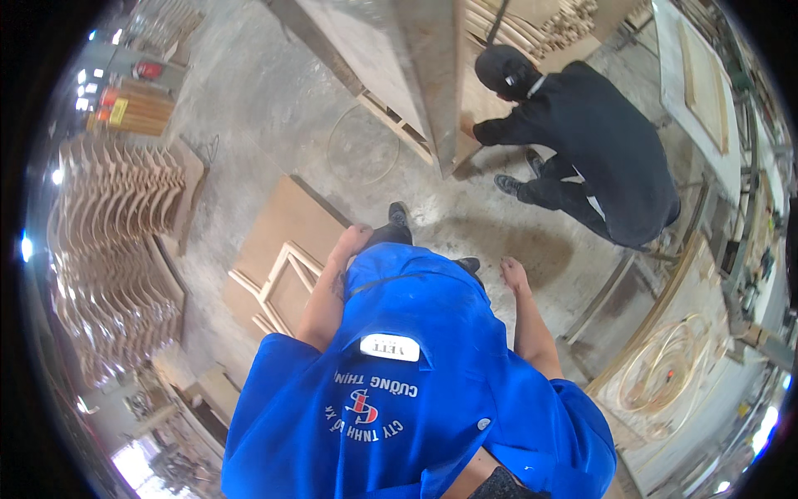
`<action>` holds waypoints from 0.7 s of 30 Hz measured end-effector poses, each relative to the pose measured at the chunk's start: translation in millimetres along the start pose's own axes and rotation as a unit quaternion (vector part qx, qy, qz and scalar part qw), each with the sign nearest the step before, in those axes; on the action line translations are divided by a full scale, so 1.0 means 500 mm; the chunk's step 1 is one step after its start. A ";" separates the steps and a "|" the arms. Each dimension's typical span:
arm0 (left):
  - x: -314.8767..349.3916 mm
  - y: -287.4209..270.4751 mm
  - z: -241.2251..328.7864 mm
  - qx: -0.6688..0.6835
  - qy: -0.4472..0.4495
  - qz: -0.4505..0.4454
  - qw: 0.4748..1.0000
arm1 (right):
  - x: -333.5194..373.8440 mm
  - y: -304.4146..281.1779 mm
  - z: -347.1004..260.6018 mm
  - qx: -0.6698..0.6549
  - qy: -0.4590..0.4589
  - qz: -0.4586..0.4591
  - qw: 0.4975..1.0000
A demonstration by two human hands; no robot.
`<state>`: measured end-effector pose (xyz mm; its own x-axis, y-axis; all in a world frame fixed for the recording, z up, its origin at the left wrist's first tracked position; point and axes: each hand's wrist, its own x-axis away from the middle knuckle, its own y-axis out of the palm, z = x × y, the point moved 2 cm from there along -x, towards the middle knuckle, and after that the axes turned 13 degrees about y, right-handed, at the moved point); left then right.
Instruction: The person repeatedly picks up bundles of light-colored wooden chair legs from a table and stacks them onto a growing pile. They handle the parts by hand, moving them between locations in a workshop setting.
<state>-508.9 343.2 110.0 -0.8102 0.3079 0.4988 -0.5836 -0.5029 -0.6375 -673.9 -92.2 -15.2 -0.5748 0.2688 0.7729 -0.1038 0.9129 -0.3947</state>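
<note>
My left hand (356,239) hangs by my left thigh with its fingers curled in, and nothing shows in it. Below it, on the left, a wooden frame (287,270) of pale slats lies on a brown board (278,220) on the floor. My right hand (514,273) is held out from my right side, loosely closed, with nothing seen in its fingers. It touches no object; bare concrete floor (532,241) lies beneath it.
A person in black (594,141) crouches at the upper right beside a large upright panel cabinet (424,75). Stacks of curved wooden parts (120,200) stand at the left. A coiled hose (665,366) lies on a board at the right. Wooden rods (540,33) are piled behind.
</note>
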 end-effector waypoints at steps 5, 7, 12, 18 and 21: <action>-0.019 0.011 -0.114 0.046 -0.035 -0.024 0.998 | -0.005 0.008 -0.171 -0.047 -0.063 -0.023 0.997; -0.037 0.018 -0.173 0.129 -0.059 0.034 0.989 | 0.003 0.026 -0.247 -0.026 -0.028 -0.046 0.998; -0.123 -0.003 -0.285 0.215 -0.099 0.095 0.967 | 0.049 0.071 -0.312 0.000 0.099 -0.086 0.991; -0.175 -0.028 -0.463 0.180 0.006 0.087 0.980 | 0.076 0.176 -0.466 0.295 -0.003 -0.094 0.951; -0.251 0.023 -0.593 0.284 -0.168 0.082 0.940 | 0.045 0.248 -0.528 0.362 0.012 -0.128 0.923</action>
<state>-430.0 538.2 -134.3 -0.7681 -0.0354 0.6394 -0.2523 -0.9010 -0.3529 -485.6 108.2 84.2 -0.4397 0.0874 0.8939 -0.7541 0.5047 -0.4203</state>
